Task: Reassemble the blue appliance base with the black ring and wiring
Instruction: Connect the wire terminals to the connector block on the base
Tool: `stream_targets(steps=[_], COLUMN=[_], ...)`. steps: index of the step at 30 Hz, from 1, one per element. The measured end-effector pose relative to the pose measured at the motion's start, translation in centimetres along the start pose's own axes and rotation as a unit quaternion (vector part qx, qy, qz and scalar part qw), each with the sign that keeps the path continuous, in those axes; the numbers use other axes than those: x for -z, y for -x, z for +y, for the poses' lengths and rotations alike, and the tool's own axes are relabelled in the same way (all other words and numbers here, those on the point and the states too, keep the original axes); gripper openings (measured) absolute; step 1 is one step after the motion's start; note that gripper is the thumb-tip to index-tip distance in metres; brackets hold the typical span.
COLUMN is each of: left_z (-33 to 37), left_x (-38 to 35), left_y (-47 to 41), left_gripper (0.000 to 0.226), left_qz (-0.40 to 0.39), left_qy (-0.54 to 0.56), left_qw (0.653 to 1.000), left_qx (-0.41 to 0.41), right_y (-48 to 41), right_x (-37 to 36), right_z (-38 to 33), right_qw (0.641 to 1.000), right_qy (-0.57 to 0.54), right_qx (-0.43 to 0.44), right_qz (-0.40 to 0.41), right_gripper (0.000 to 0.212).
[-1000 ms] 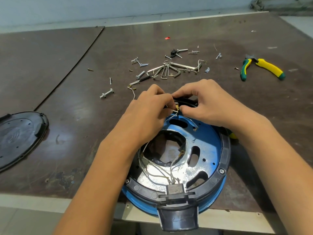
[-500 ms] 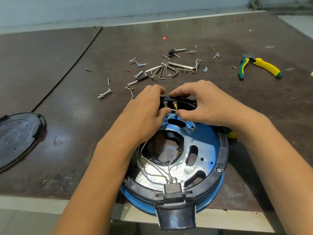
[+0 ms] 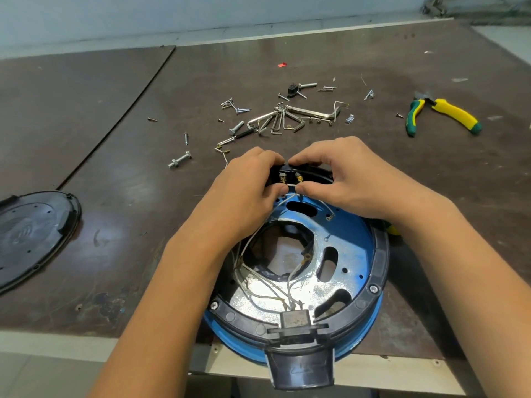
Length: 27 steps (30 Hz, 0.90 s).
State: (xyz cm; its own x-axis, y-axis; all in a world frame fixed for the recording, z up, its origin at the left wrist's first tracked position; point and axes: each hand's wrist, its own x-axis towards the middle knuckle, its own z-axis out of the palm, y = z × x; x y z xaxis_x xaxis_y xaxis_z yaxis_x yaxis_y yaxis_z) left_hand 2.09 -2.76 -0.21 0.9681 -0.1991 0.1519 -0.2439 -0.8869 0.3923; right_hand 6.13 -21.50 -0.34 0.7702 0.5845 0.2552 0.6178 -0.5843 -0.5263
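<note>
Head view:
- Blue base (image 3: 355, 242) sat lower centre of frame at near table edge, open side up, black ring (image 3: 380, 261) seated round rim.
- White wiring (image 3: 260, 296) ran across inside from near connector (image 3: 294, 318) toward far rim.
- Left hand (image 3: 244, 193) and right hand (image 3: 353, 182) met mid-frame. Both curled, each pinching black terminal block (image 3: 287, 176) at far rim: forefingers on top, thumbs below on short white lead.
- Pliers (image 3: 448, 116) upper right, hex keys (image 3: 283, 119) upper centre, black cover (image 3: 34, 234) at left edge.

Bright, even light; wide-angle edge distortion
</note>
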Motion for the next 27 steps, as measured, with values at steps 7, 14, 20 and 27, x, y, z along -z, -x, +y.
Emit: stream_targets(steps=[7,14,20,27], left_z=[-0.03,-0.02,-0.19,-0.33], left_x=[0.24,0.15,0.06,0.12], left_y=[-0.03,-0.11,-0.1,0.03], left_gripper=[0.037,0.036,0.038,0.042], left_qz=[-0.016,-0.031,-0.018,-0.007], left_qy=[0.004,0.001,0.009,0.032], left_qw=[1.0,1.0,1.0,0.999], left_qx=[0.004,0.005,0.01,0.01], right_y=[-0.2,-0.26,-0.22,-0.1], right_x=[-0.32,-0.37,-0.24,-0.48], right_z=[0.07,0.15,0.26,0.42], right_qw=[1.0,1.0,1.0,0.999], right_qy=[0.005,-0.001,-0.015,-0.018], right_qx=[-0.006,-0.012,-0.026,-0.027], right_qz=[0.009,0.01,0.01,0.012], right_gripper=[0.034,0.034,0.035,0.033])
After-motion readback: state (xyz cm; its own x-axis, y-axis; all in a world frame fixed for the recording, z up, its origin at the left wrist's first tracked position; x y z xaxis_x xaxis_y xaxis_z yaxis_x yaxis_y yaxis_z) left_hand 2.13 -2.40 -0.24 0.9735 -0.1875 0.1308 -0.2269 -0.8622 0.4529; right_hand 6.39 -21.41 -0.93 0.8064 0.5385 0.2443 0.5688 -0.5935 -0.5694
